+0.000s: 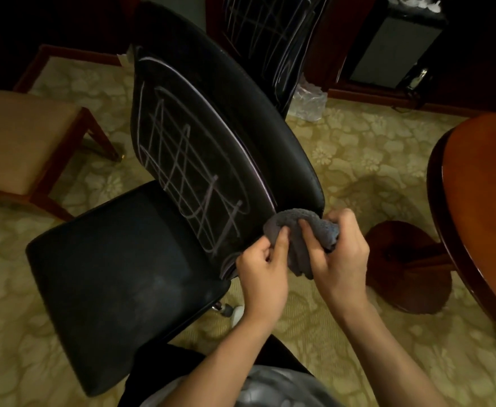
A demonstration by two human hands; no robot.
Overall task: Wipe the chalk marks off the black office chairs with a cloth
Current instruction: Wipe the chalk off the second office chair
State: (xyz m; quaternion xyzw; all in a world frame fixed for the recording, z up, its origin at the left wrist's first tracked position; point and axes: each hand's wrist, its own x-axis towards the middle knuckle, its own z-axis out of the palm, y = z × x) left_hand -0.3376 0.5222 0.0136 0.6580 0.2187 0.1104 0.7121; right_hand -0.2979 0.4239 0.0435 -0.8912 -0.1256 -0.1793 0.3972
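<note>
Left hand (263, 273) and right hand (339, 257) both grip a bunched grey cloth (298, 230), seemingly touching the chalk-marked black office chair (199, 160) at its backrest's five o'clock edge.

Both bare forearms are reaching up from the bottom of the view and converging toward the middle, the left one coming in from lower centre, the right one from lower right. The left hand (263, 267) is showing its back to the camera, its fingers curling inward and its thumb stretching up and pinching the grey cloth (301, 230) from the left side. The right hand (339, 254) is sitting just beside it, knuckles up, fingers curling down round the bunched cloth and the thumb pressing in on top. The two hands are nearly touching, both wrists lying roughly straight in line with their forearms.
</note>
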